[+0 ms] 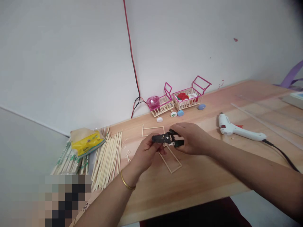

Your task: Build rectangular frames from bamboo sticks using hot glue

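Both my hands meet above the wooden table (203,176). My right hand (193,138) is closed round the handles of black cutting pliers (165,138). My left hand (146,153), with a gold bangle on the wrist, pinches at the pliers' tip; whether a stick is in its fingers is hidden. Under my hands lie two rectangular frames of thin wooden sticks, one (172,160) nearer me and one (152,130) further back.
A pile of wooden chopsticks (107,159) and a yellow tissue pack (87,143) lie at the left. A white glue gun (236,129) with its cord rests at the right. Two pink stick carts (180,97) and loose bottle caps stand by the wall.
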`<state>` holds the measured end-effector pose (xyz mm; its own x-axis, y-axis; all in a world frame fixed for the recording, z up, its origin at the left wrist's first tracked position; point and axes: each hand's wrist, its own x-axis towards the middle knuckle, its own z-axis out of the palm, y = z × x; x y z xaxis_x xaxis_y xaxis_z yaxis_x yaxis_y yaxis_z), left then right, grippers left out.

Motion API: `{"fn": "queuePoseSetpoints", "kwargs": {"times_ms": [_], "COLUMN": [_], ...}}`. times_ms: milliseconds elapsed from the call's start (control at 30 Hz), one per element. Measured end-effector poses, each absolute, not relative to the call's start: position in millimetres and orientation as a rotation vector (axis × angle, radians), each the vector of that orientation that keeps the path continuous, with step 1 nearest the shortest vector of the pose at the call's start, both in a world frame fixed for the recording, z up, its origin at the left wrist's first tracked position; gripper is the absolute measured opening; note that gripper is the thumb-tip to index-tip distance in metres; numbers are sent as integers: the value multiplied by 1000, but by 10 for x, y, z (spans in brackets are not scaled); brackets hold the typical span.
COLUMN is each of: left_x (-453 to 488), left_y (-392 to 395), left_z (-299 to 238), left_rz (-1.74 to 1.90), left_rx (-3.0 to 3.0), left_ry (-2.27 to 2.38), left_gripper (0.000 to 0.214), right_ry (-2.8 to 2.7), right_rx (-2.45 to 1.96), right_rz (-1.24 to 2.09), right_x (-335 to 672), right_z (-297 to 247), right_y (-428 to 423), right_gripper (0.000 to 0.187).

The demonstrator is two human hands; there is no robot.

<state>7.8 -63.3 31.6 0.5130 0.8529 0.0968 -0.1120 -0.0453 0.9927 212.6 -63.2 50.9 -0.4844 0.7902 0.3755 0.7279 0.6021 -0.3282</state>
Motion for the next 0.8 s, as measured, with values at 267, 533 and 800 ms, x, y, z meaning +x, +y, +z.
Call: {"fn": "queuePoseSetpoints", "kwargs": {"times_ms": [267, 533, 800], "left_x": [78, 72, 66], "left_y": [-624, -582, -546], "left_z": [325, 365, 311], "left_rz": [883, 956, 861], "left_rx": [1267, 1321, 1205], "left_ry": [682, 902, 913], "left_gripper": [16, 15, 29], "right_ry": [-2109, -2176, -2269], "right_rx": [-1881, -2015, -914], "right_rz": [28, -114, 313], "right_x": [2265, 2512, 2151], "right_z": [427, 172, 419], "right_y": [-407, -314, -482], "right_gripper": [34, 63, 20]}}
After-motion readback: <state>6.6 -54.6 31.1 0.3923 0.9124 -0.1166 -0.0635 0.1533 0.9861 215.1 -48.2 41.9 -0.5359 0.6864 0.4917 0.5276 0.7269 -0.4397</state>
